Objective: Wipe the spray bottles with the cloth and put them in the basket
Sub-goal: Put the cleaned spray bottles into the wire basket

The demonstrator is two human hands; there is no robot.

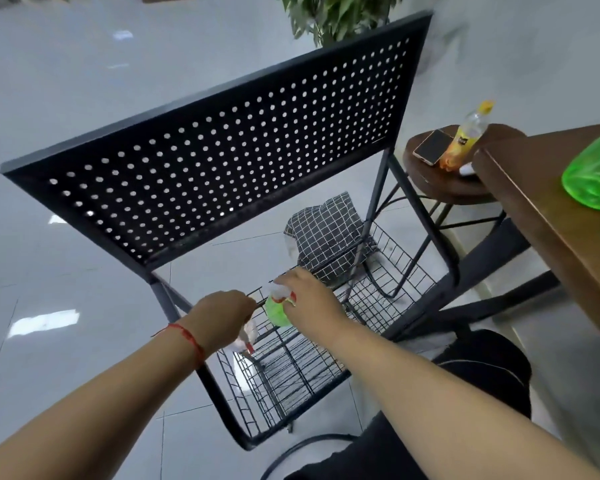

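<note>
Green spray bottle [277,312] in right-hand fingers [293,278] above wire basket [284,400]; left-hand fingers' [245,301] hold unclear

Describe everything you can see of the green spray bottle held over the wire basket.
The green spray bottle looks like translucent green plastic, with a white trigger head and a red band at its neck. The right hand grips its head, holding it at the rim of the wire basket. Blur hides finer detail.

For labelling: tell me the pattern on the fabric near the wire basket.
The fabric is black with a thin white grid; head view shows it best.
</note>
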